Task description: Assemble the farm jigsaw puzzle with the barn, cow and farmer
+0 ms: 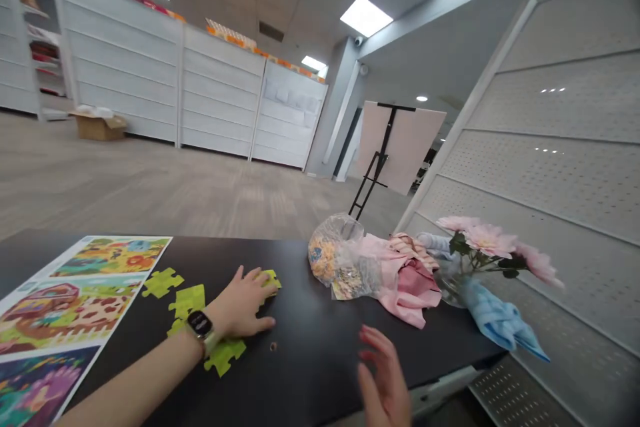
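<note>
Across the black tabletop (310,353), the left hand (243,303) lies nearly flat, fingers loosely spread with their tips on a lime-green jigsaw piece (271,278), while the open, empty right hand (383,373) hovers by the table's edge.

Tabletop (310,347) smooth matt black; puzzle pieces (187,300) matt card; bag (334,257) glossy clear plastic; pink cloth (407,287) soft, creased

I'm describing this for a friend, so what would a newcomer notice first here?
The multicoloured illustrated sheet at the left end of the black table stands out first, with lime-green jigsaw pieces beside it around the left hand. Toward the right end, pink flowers in a glass vase sit beside a crumpled pink cloth and a clear bag of colourful pieces.
</note>
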{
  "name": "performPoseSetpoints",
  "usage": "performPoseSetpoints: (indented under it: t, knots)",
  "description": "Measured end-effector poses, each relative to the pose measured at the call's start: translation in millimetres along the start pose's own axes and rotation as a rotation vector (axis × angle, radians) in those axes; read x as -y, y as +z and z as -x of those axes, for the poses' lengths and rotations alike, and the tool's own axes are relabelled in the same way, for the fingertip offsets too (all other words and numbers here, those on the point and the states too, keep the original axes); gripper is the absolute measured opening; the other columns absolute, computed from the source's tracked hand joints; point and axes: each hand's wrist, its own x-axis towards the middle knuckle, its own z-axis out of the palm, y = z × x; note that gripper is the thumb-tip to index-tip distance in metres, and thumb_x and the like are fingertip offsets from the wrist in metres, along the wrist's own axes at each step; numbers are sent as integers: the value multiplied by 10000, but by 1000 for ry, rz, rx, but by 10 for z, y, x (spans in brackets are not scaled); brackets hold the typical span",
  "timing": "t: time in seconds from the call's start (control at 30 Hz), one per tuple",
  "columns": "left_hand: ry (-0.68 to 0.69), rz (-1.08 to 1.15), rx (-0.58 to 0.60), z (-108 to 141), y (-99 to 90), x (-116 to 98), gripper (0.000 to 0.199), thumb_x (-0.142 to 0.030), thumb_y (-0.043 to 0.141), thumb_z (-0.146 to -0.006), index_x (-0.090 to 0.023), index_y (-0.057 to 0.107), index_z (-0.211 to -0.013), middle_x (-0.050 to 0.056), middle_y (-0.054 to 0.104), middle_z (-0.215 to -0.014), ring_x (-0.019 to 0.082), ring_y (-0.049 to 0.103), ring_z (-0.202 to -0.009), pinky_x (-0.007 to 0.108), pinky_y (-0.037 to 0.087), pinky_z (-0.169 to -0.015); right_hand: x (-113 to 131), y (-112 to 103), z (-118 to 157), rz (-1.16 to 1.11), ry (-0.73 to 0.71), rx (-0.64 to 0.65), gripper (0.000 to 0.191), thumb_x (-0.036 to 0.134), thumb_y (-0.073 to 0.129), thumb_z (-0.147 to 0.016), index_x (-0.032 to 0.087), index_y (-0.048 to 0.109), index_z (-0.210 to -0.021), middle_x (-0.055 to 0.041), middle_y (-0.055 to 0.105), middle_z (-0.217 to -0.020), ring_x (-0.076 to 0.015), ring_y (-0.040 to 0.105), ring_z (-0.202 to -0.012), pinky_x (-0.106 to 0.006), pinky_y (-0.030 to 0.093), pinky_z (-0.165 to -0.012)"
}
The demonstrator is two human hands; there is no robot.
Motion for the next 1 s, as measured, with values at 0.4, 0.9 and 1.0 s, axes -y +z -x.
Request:
performPoseSetpoints:
  t: [0.4,0.9,1.0]
  knots:
    - [-552,8,-145,1487,235,81,1465,-686,914,-442,-277,174,-1639,180,62,-1715,545,-93,-1513,759,87,-1160,918,1823,-1229,-32,-156,856,817,663,540,-924,171,409,-1562,-160,337,-1647,-337,189,-1560,-527,65,-1267]
    - [-357,383,118,1154,-119,753,1002,-669,738,-811,-414,183,-1605,28,38,-1703,454,23,-1548,724,35,-1185,127,2031,-858,-247,-605,861,733,279,706,-916,532,376,-1519,8,393,-1614,-382,361,-1481,-651,458,-1106]
    - [-339,522,63,1118,-51,638,1033,-606,828,-740,-409,268,-1586,28,73,-1698,505,70,-1531,761,18,-1155,-184,2194,-625,-328,-550,746,695,373,728,-907,546,406,-1498,4,499,-1541,-434,467,-1399,-735,469,-1038]
